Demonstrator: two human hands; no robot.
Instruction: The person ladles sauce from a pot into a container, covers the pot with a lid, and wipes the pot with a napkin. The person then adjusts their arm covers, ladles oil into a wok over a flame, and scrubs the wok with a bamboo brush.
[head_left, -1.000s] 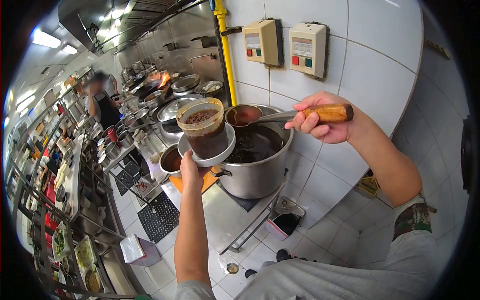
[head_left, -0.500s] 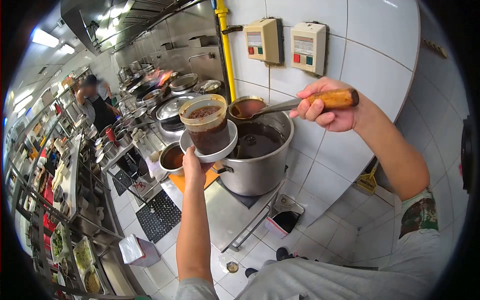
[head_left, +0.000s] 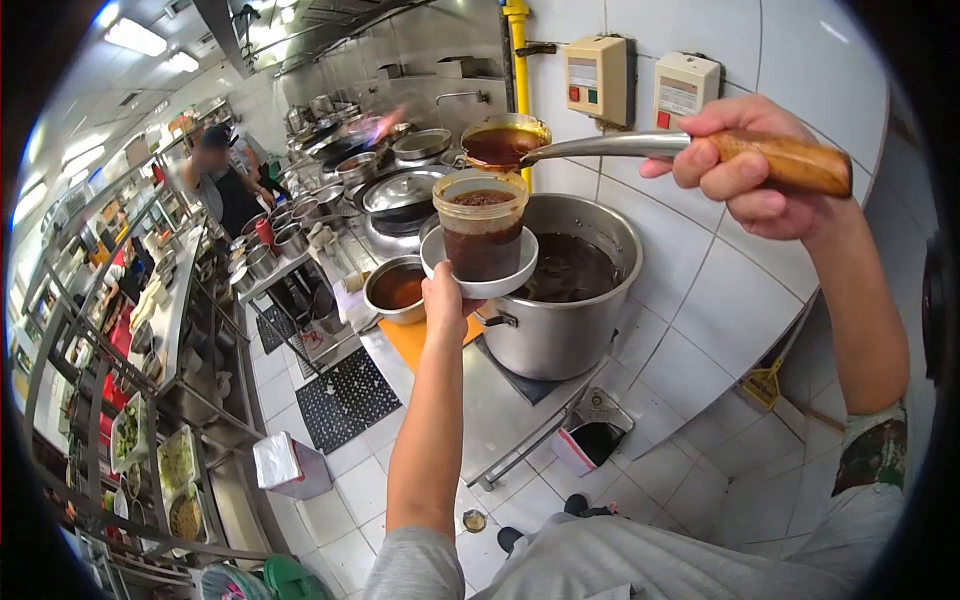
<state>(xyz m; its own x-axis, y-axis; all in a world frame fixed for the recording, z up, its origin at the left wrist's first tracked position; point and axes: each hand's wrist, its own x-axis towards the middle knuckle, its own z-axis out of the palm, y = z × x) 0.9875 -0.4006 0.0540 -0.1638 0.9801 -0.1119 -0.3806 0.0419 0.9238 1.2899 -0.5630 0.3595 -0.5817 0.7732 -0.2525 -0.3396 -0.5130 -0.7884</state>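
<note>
My right hand (head_left: 745,165) is closed round the wooden handle of a ladle (head_left: 500,143), whose bowl holds reddish-brown oily liquid. That bowl hangs just above and behind the rim of a clear plastic tub (head_left: 481,240) of dark brown sauce. The tub sits in a white bowl (head_left: 500,290), which my left hand (head_left: 447,303) grips from below and the side. Beneath and to the right stands a large steel stockpot (head_left: 555,340) with dark liquid in it. A smaller steel bowl (head_left: 400,313) of reddish liquid is left of the stockpot.
The stockpot stands on a steel table (head_left: 450,395) against a tiled wall (head_left: 700,280). Woks and a lidded pan (head_left: 405,190) line the stove behind. A person (head_left: 225,190) in an apron is at the far left. Metal shelving (head_left: 60,470) runs along the left side.
My right hand has raised the ladle from over the stockpot to above the tub's rim. The view has shifted, so the pots and tub appear farther right.
</note>
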